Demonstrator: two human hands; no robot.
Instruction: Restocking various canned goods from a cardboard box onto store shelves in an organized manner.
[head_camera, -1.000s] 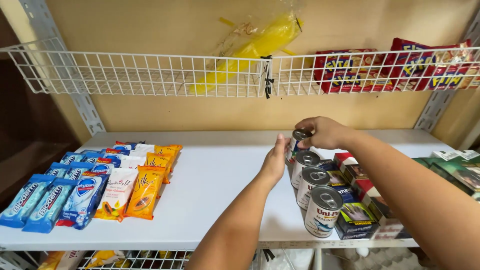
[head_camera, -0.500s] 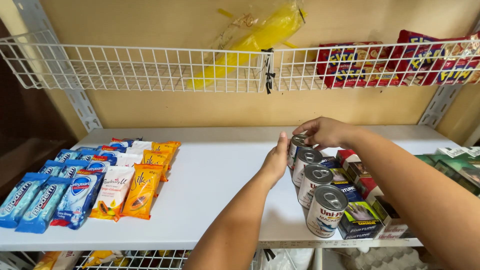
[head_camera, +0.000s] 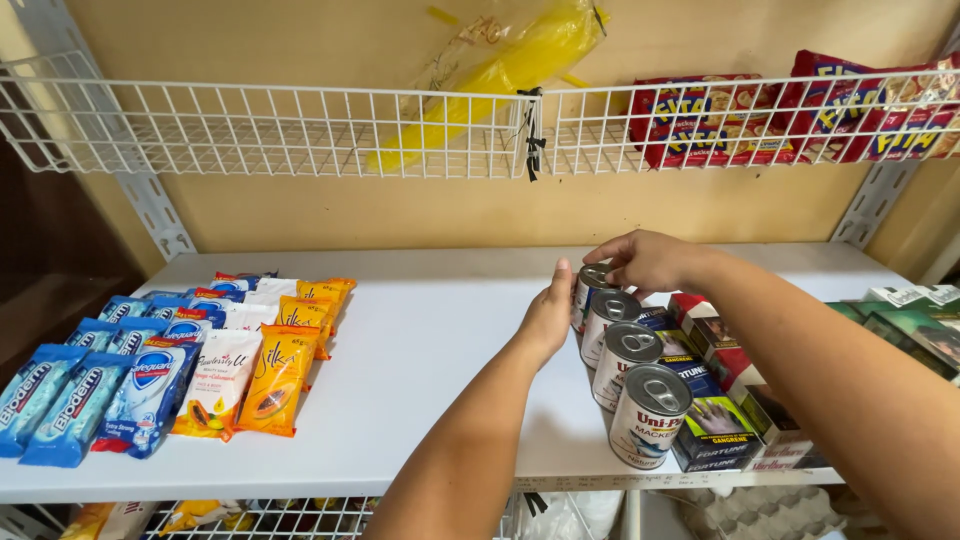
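A row of several tin cans (head_camera: 625, 365) with pull-ring lids stands on the white shelf (head_camera: 430, 370), running from the front edge toward the back. My right hand (head_camera: 645, 262) grips the top of the rearmost can (head_camera: 590, 290). My left hand (head_camera: 548, 315) presses its fingers against the left side of that same can. Small dark and red boxes (head_camera: 720, 400) lie in rows just right of the cans.
Blue, white and orange sachets (head_camera: 160, 365) lie in rows at the shelf's left. A white wire rack (head_camera: 300, 130) above holds a yellow bag (head_camera: 510, 70) and red snack packs (head_camera: 790, 115). Green boxes (head_camera: 915, 320) sit at far right.
Both hands stay on the rearmost can; the view has shifted slightly, and the can looks nudged into line with the row.
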